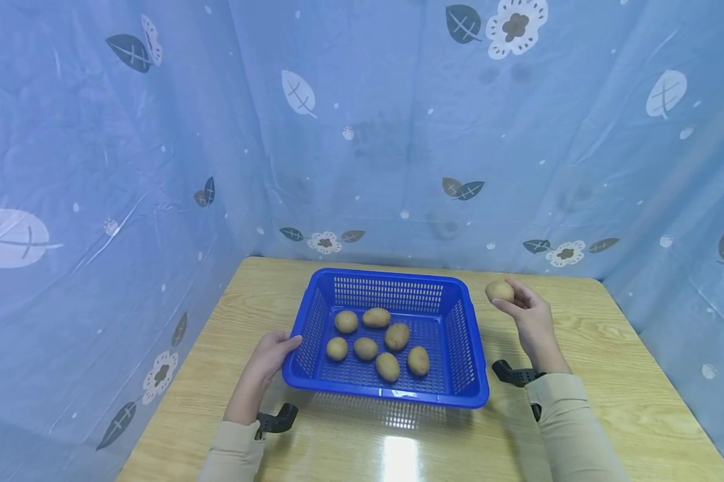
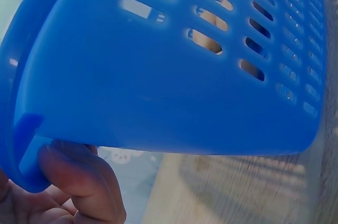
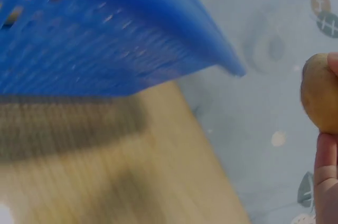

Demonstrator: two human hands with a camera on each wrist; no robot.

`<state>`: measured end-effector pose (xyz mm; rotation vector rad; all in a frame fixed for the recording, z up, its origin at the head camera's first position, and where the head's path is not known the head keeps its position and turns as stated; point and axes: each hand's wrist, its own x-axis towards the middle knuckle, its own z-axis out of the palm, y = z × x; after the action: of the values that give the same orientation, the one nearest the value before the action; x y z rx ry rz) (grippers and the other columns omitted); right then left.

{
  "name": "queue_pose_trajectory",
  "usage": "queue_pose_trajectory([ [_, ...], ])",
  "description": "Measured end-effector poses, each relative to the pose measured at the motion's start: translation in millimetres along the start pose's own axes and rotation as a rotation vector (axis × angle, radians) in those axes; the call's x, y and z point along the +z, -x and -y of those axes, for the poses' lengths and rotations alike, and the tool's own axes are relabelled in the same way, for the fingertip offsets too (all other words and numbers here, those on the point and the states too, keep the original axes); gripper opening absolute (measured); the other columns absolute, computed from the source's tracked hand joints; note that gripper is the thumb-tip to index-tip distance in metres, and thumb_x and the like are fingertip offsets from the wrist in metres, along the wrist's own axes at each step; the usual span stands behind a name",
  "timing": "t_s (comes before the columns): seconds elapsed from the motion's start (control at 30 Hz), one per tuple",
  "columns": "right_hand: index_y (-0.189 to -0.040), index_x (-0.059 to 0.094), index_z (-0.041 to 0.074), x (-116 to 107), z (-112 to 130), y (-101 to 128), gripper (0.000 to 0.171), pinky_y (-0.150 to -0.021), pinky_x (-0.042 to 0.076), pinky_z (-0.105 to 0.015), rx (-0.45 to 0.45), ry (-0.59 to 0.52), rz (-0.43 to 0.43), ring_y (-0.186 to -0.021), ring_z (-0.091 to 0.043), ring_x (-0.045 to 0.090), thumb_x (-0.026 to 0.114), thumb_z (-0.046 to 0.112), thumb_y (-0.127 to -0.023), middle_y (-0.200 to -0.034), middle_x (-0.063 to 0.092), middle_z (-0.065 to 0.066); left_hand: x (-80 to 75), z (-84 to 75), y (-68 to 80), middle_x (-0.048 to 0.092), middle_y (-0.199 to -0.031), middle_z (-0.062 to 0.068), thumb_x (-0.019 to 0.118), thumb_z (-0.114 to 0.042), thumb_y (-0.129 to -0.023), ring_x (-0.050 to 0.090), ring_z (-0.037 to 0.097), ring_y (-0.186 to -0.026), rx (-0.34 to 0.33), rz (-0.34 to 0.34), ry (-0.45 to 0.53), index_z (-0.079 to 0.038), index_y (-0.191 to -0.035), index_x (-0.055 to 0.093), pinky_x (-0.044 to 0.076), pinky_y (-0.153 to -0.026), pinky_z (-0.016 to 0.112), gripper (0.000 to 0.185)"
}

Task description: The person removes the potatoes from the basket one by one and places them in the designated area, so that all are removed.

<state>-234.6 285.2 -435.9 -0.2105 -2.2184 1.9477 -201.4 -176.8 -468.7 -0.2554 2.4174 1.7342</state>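
A blue plastic basket (image 1: 386,395) with slotted walls stands on the table, and several potatoes (image 1: 397,336) lie loose on its floor. My left hand (image 1: 273,353) grips the basket's rim at the left side. In the left wrist view, curled fingers (image 2: 84,179) hook under that rim (image 2: 21,145). To the right of the basket, my right hand (image 1: 532,320) holds one potato (image 1: 499,291) between thumb and fingertips, above the table. The right wrist view has this potato (image 3: 320,94) at its right edge, apart from the basket, with the hand partly cut off.
The wooden table (image 1: 591,375) extends on both sides of the basket. A blue patterned curtain (image 1: 386,147) hangs behind the table and along its left and right sides. Black wrist mounts (image 1: 515,373) sit on both forearms.
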Motion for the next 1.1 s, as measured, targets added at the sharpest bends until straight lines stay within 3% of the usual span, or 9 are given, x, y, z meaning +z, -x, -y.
queue_pose_trajectory([
  [0.57,-0.147,0.032,0.009,-11,-34,-4,0.074,-0.078,0.042,-0.003,0.082,0.058,-0.060,-0.097,0.002,0.048,0.069,0.028,-0.087,-0.109,0.048,0.015,-0.9,-1.4,0.7,0.069,-0.098,0.017,0.049,-0.017,-0.098,0.068,0.021,-0.086,0.001,0.008,0.019,0.010,-0.113,0.058,0.055,-0.082,0.036,0.032],
  [0.73,-0.148,0.031,0.011,-14,-46,-8,0.075,-0.081,0.041,-0.005,0.110,0.087,-0.059,-0.099,0.004,0.048,0.069,0.033,-0.086,-0.115,0.048,0.012,-1.0,-1.3,0.3,0.069,-0.098,0.017,0.049,-0.017,-0.098,0.068,0.021,-0.087,-0.005,0.004,0.023,0.009,-0.112,0.059,0.055,-0.082,0.036,0.031],
  [0.97,-0.149,0.027,0.011,-17,-59,-11,0.075,-0.088,0.041,-0.011,0.178,0.111,-0.055,-0.103,0.003,0.044,0.065,0.034,-0.089,-0.138,0.041,-0.006,-1.4,-0.2,0.1,0.070,-0.094,0.014,0.050,-0.017,-0.098,0.067,0.018,-0.081,-0.005,0.004,0.024,0.009,-0.109,0.060,0.055,-0.078,0.034,0.030],
  [1.1,-0.150,0.027,0.013,-17,-69,-15,0.076,-0.087,0.041,-0.009,0.193,0.129,-0.052,-0.115,-0.007,0.043,0.065,0.036,-0.089,-0.142,0.039,-0.010,-1.1,0.1,0.3,0.070,-0.094,0.015,0.050,-0.017,-0.097,0.068,0.019,-0.082,-0.003,0.003,0.027,0.008,-0.109,0.060,0.055,-0.079,0.034,0.030],
])
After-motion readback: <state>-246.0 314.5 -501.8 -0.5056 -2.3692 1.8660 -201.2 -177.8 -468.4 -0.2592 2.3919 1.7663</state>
